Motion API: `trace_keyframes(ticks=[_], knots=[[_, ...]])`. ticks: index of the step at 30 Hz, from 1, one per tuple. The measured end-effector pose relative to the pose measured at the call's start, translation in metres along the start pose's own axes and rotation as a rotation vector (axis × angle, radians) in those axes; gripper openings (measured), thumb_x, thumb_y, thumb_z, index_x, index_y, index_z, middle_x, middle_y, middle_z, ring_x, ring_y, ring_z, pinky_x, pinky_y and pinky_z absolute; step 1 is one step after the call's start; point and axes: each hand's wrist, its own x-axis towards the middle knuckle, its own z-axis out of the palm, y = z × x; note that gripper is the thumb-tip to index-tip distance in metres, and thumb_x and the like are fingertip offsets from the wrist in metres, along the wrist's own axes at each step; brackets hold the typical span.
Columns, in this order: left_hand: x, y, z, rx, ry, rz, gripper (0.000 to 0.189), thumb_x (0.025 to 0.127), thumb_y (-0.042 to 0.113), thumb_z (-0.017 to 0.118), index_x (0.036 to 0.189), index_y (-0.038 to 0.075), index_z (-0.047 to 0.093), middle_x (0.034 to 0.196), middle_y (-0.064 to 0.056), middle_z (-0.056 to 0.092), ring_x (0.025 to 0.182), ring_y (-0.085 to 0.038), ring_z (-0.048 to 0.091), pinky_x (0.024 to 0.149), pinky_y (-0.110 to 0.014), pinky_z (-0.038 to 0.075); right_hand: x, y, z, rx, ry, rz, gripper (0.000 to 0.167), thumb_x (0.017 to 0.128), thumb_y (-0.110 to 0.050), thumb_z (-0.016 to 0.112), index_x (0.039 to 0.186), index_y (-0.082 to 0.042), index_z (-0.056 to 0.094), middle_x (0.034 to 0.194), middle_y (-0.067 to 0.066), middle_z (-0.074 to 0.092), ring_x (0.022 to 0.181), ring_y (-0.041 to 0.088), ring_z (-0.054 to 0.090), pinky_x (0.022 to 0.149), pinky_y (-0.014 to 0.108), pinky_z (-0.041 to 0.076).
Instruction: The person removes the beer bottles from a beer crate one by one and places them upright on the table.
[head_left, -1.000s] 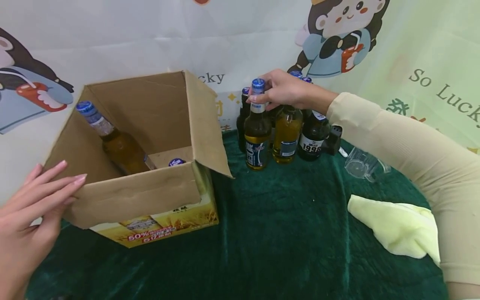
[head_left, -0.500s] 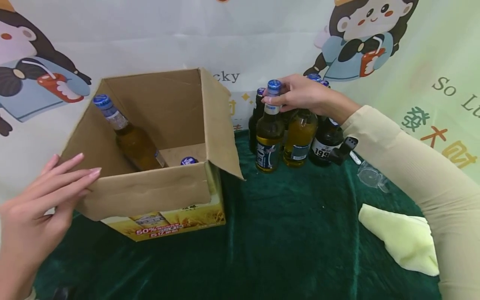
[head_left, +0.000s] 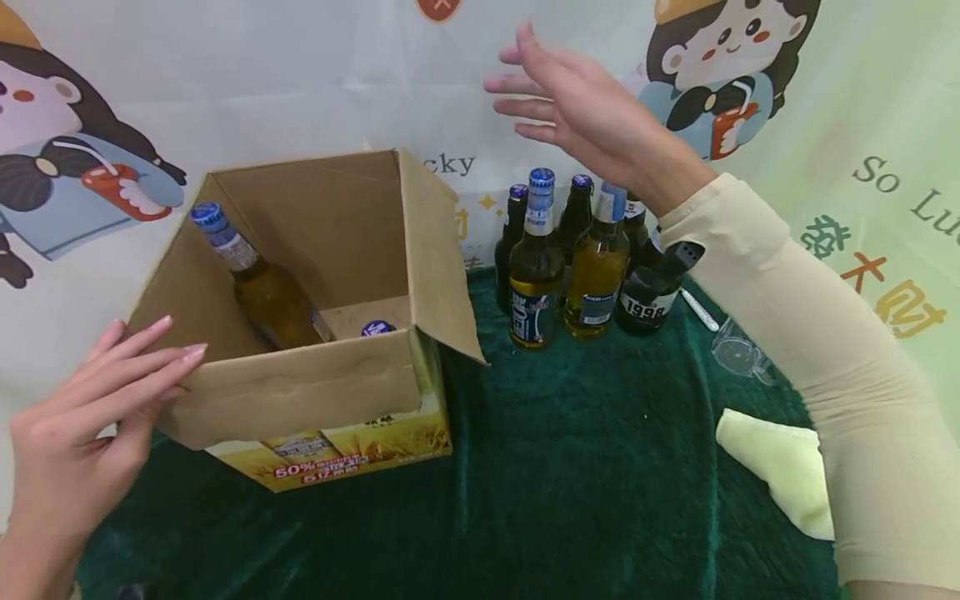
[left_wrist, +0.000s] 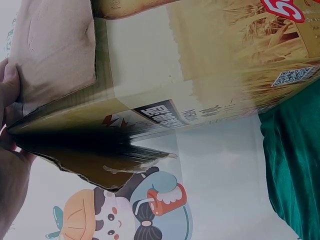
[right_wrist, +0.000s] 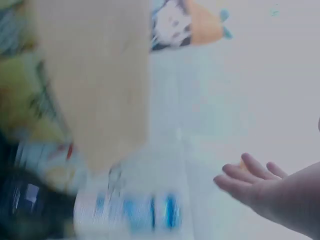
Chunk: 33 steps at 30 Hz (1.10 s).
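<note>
At the near left corner of the cardboard box (head_left: 300,379), my left hand (head_left: 93,412) holds the edge, fingers over the rim and thumb against the front flap. Inside, a beer bottle (head_left: 273,300) with a blue cap leans left, and another blue cap (head_left: 377,327) shows low down. My right hand (head_left: 592,108) is raised above the bottles right of the box, fingers spread, holding nothing. The nearest are a blue-capped beer bottle (head_left: 537,275) and a lighter amber bottle (head_left: 597,271). The right wrist view shows a blurred bottle neck (right_wrist: 125,212) apart from the hand.
Dark bottles stand behind, one labelled 1998 (head_left: 647,307). To their right lie a white pen-like item (head_left: 699,311) and a glass mug (head_left: 738,350). A pale yellow cloth (head_left: 780,471) lies on the green tablecloth (head_left: 570,467). A printed backdrop (head_left: 300,75) hangs behind.
My right hand has let go of the blue-capped beer bottle's neck and risen above it, fingers spreading. The bottle stands among the others. My left hand stays at the box corner.
</note>
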Motion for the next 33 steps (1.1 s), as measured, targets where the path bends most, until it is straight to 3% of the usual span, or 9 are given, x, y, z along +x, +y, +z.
trace_keyframes(ticks=[4,8,11,18,25,27,29,32,33], knots=[[0.002,0.002,0.001,0.007,0.004,0.001,0.047,0.105,0.041,0.051,0.117,0.003,0.076,0.119,-0.008,0.075,0.138,-0.011,0.054,0.128,-0.045,0.028,0.018,-0.011,0.024,0.209,-0.097,-0.039,0.051,0.109,-0.044,0.034,0.155,-0.022,0.034,0.157,0.002,0.045,0.142,0.020,0.047,0.124,0.033,0.037],[0.007,0.009,0.006,-0.001,0.018,0.001,0.054,0.103,0.047,0.050,0.115,0.002,0.076,0.124,0.013,0.070,0.137,-0.008,0.055,0.128,-0.040,0.030,0.039,-0.022,0.051,0.236,-0.208,-0.036,0.047,0.110,-0.041,0.035,0.153,-0.023,0.037,0.154,0.002,0.049,0.139,0.019,0.051,0.120,0.034,0.042],[0.010,0.014,0.011,-0.013,0.032,0.007,0.056,0.104,0.048,0.048,0.113,0.001,0.077,0.123,0.026,0.064,0.136,-0.005,0.055,0.128,-0.038,0.030,0.056,-0.033,0.070,0.155,-0.280,-0.033,0.047,0.110,-0.040,0.035,0.154,-0.024,0.035,0.151,0.000,0.051,0.136,0.015,0.053,0.118,0.030,0.044],[0.014,0.016,0.021,-0.037,0.044,0.034,0.052,0.106,0.044,0.047,0.112,0.002,0.078,0.120,0.015,0.071,0.135,-0.008,0.056,0.127,-0.039,0.031,0.095,-0.048,0.112,-0.085,-0.347,0.017,0.051,0.107,-0.045,0.041,0.156,-0.033,0.030,0.147,-0.007,0.053,0.132,0.008,0.055,0.113,0.023,0.046],[0.015,0.015,0.022,-0.049,0.033,0.040,0.051,0.106,0.043,0.047,0.113,0.003,0.078,0.119,0.012,0.073,0.135,-0.008,0.056,0.127,-0.040,0.031,0.128,-0.038,0.157,-0.324,-0.413,0.114,0.053,0.103,-0.052,0.050,0.151,-0.033,0.037,0.139,-0.011,0.054,0.129,0.008,0.055,0.111,0.023,0.047],[0.014,0.015,0.022,-0.042,0.028,0.031,0.052,0.106,0.044,0.045,0.113,0.004,0.078,0.120,0.016,0.071,0.135,-0.007,0.056,0.128,-0.038,0.030,0.134,-0.030,0.171,-0.368,-0.463,0.152,0.046,0.101,-0.053,0.053,0.139,-0.028,0.051,0.110,-0.011,0.059,0.101,0.006,0.059,0.092,0.019,0.051],[0.012,0.016,0.021,-0.040,0.024,0.022,0.054,0.106,0.046,0.045,0.113,0.004,0.078,0.121,0.019,0.069,0.135,-0.006,0.056,0.128,-0.037,0.030,0.137,-0.022,0.182,-0.398,-0.527,0.183,0.041,0.099,-0.053,0.056,0.125,-0.022,0.058,0.086,-0.007,0.049,0.074,0.008,0.048,0.073,0.019,0.047],[0.011,0.018,0.021,-0.040,0.023,0.024,0.053,0.105,0.046,0.047,0.113,0.004,0.078,0.121,0.018,0.069,0.136,-0.007,0.056,0.128,-0.038,0.030,0.140,-0.016,0.197,-0.434,-0.577,0.233,0.039,0.097,-0.052,0.061,0.117,-0.019,0.060,0.083,-0.005,0.046,0.068,0.012,0.040,0.065,0.021,0.042],[0.011,0.018,0.020,-0.041,0.023,0.026,0.052,0.106,0.045,0.047,0.113,0.004,0.078,0.121,0.018,0.069,0.136,-0.007,0.056,0.128,-0.038,0.030,0.141,-0.015,0.200,-0.449,-0.582,0.253,0.039,0.096,-0.051,0.063,0.121,-0.021,0.060,0.093,-0.007,0.053,0.076,0.009,0.050,0.072,0.020,0.048]])
